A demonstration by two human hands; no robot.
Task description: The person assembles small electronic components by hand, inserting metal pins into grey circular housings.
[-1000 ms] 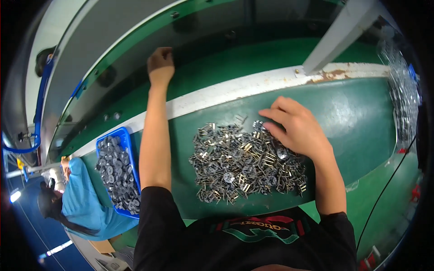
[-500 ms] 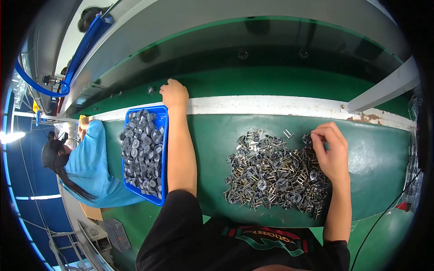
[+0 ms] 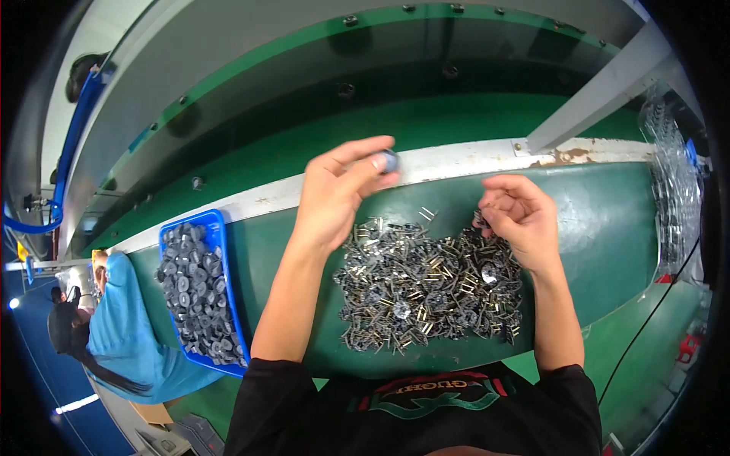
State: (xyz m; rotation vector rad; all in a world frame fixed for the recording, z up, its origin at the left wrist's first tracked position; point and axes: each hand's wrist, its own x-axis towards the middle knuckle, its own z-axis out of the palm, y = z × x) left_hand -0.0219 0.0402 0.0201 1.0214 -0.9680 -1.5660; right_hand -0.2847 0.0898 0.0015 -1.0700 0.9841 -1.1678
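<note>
Left hand (image 3: pixel 334 194) raised with fingers pinched; right hand (image 3: pixel 517 220) lowered, fingers curled.

My green work surface (image 3: pixel 608 228) carries two things — a loose heap of small grey metal pinned parts (image 3: pixel 426 285) before me. A blue plastic tray (image 3: pixel 228 251) of dark round pieces sits left.

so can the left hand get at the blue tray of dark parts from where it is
Probably yes. The left hand is raised over the green table, pinching a small dark part. The blue tray lies just outside that forearm, open-topped, with nothing between them.
</note>
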